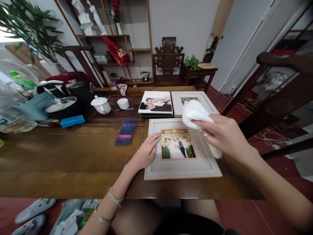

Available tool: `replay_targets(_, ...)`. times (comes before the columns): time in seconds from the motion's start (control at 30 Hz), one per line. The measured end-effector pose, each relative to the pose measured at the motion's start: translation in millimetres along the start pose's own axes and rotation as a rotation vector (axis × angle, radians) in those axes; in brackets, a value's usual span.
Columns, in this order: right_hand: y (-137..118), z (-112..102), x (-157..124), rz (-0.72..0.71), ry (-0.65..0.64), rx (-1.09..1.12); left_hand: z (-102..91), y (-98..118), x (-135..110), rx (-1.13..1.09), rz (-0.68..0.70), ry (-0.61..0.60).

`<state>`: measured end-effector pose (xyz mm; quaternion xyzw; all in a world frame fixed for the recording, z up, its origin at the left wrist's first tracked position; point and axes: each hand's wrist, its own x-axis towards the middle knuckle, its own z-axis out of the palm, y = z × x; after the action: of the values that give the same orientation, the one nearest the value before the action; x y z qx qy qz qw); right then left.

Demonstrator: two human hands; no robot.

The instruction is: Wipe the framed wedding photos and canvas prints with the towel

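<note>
A framed photo [178, 169] with a pale wooden edge and wide white mat lies flat near the table's front edge. My left hand [148, 150] rests on its left side, fingers stretched out and touching the mat beside the picture. Bunched in my right hand [223, 135] is a white cloth [195, 114], held over the frame's upper right corner; part of it hangs down by the right edge. Behind lie a second framed photo [207, 103], partly hidden by the cloth, and a photo album [156, 102] with a picture on its cover.
The wooden table [73, 156] holds a phone-like dark item [126, 132], a white lidded teapot [101, 104], a white cup [123, 103], a blue box [72, 121] and a glass-lidded pan [61, 106]. A dark wooden chair [276, 88] stands at the right. Slippers [35, 210] lie on the floor.
</note>
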<state>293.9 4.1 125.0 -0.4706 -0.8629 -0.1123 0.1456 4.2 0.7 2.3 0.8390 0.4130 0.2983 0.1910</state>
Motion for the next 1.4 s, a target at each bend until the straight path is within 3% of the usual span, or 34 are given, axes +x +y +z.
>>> replay_targets(0.07, -3, 16, 19, -0.045, 0.006, -0.115, 0.2, 0, 0, 0.0, -0.005, -0.001)
replay_targets(0.17, -12, 48, 39, -0.168, -0.102, -0.111, -0.3, 0, -1, 0.0, -0.011, -0.007)
replay_targets(0.27, -24, 79, 43, -0.254, -0.206, -0.031, -0.2, 1, -1, -0.001, -0.004, -0.005)
replay_targets(0.37, -40, 93, 34, -0.298, -0.267, 0.05, 0.9, 0, -1, 0.006, 0.006, 0.01)
replay_targets(0.53, -78, 72, 7, -0.357, -0.311, 0.147, 0.3, -1, -1, 0.002, 0.017, -0.009)
replay_targets(0.67, -100, 50, -22, -0.509, -0.352, 0.233, -3.3, 1, -1, -0.01, 0.022, -0.035)
replay_targets(0.77, -99, 43, -36, -0.573, -0.383, 0.299, -4.5, 4, 0, -0.011, 0.021, -0.029)
replay_targets(0.9, -77, 48, -31, -0.508, -0.415, 0.253, -3.0, 5, 0, 0.026, 0.0, -0.028)
replay_targets(1.1, -13, 68, 2, -0.42, -0.257, 0.191, -1.3, 3, -1, 0.058, 0.016, -0.019)
replay_targets(1.2, 13, 70, 23, -0.338, -0.026, 0.175, -2.1, 4, -1, 0.065, 0.027, -0.008)
replay_targets(1.3, 13, 69, 47, -0.3, 0.239, 0.16, -2.7, 5, -1, 0.066, 0.027, -0.003)
replay_targets(1.4, -15, 76, 71, -0.393, 0.226, 0.129, -2.6, 4, 0, 0.073, 0.028, -0.005)
